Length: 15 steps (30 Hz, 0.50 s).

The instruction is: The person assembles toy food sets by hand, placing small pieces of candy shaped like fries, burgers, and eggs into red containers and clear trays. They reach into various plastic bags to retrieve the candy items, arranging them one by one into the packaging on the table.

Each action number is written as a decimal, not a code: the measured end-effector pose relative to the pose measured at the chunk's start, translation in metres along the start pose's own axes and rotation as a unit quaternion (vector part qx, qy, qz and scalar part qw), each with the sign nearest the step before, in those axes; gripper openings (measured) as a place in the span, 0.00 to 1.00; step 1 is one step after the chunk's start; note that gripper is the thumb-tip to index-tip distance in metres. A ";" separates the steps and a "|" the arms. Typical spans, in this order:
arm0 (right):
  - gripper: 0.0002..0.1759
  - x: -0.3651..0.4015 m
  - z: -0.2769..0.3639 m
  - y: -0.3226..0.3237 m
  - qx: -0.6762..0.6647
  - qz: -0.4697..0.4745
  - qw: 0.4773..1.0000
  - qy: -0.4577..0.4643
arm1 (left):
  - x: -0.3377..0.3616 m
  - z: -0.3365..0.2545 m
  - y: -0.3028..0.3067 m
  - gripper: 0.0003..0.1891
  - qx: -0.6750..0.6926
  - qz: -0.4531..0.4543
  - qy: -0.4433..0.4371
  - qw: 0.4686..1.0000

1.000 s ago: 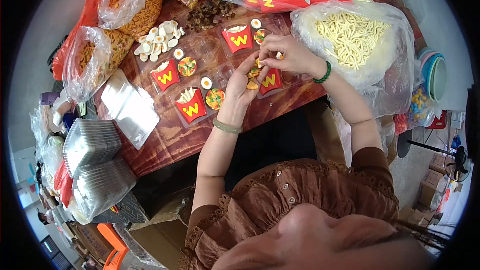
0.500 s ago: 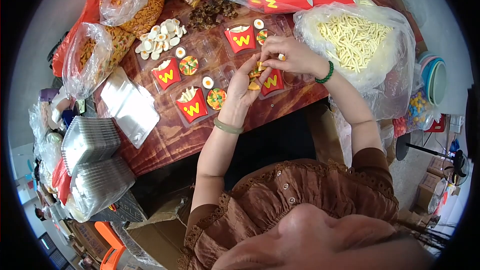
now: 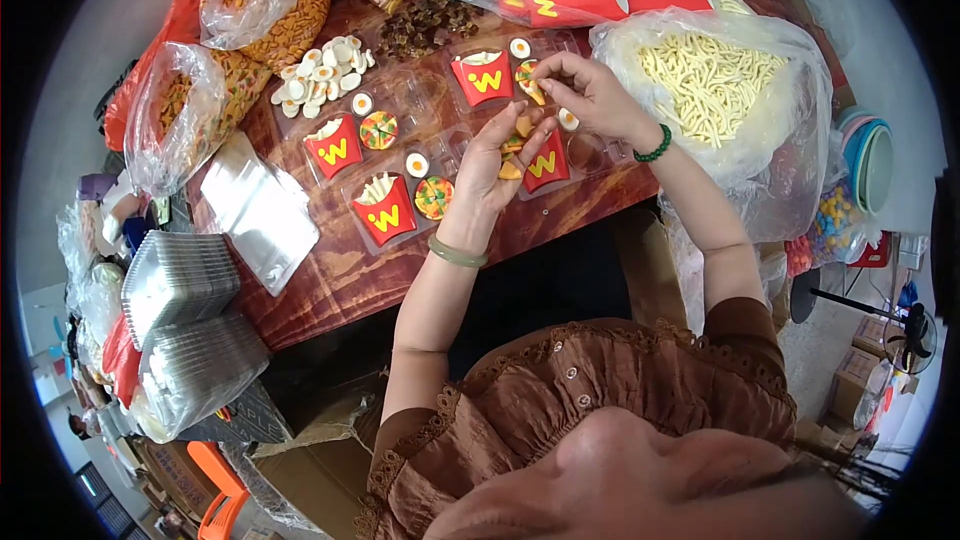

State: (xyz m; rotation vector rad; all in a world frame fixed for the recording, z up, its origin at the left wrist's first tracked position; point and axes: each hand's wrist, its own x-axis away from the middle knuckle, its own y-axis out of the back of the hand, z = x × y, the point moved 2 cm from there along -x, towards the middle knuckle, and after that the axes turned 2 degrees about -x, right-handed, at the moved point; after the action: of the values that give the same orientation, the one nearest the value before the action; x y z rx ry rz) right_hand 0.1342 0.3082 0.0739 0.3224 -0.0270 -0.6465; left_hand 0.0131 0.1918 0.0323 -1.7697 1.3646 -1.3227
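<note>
My left hand (image 3: pixel 488 162) is cupped palm up around several small toy pizza slices (image 3: pixel 511 144), orange and green. My right hand (image 3: pixel 597 100) pinches one toy pizza slice (image 3: pixel 537 93) at its fingertips, over the edge of a round toy pizza (image 3: pixel 524 71). Beside that pizza lie a toy egg (image 3: pixel 519 47) and a red fries box (image 3: pixel 482 77) with a yellow mark. Another red fries box (image 3: pixel 545 165) is partly hidden behind my left fingers, with a toy egg (image 3: pixel 568 119) near my right wrist.
Two more fries boxes (image 3: pixel 383 210) (image 3: pixel 333 147) lie at left with pizzas and eggs in clear trays. Loose eggs (image 3: pixel 322 77) form a pile behind. A bag of pale fries (image 3: pixel 710 85) stands at right; bags of orange pieces (image 3: pixel 285 25) at back left. Stacked clear trays (image 3: pixel 180 280) stand at left.
My right hand has drawn away from my left palm, up and slightly right, with a pizza slice between its fingers. My left fingers have opened a little; the slices stay in the palm.
</note>
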 end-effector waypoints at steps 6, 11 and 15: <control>0.09 0.010 0.008 -0.008 0.052 0.019 0.997 0.057 | -0.004 0.002 0.006 0.09 -0.069 0.006 -0.038 0.997; 0.07 0.016 0.013 -0.008 -0.086 0.068 0.993 -0.037 | 0.007 0.006 -0.001 0.08 -0.097 -0.004 -0.072 0.993; 0.04 0.025 0.012 -0.008 -0.090 0.036 0.995 0.014 | 0.013 0.014 -0.004 0.07 -0.122 -0.004 -0.095 0.988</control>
State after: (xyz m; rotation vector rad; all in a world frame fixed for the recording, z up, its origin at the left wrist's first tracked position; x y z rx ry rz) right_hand 0.1481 0.2837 0.0810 0.1547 0.0454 -0.5676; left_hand 0.0276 0.1788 0.0357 -2.0053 1.4625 -0.9945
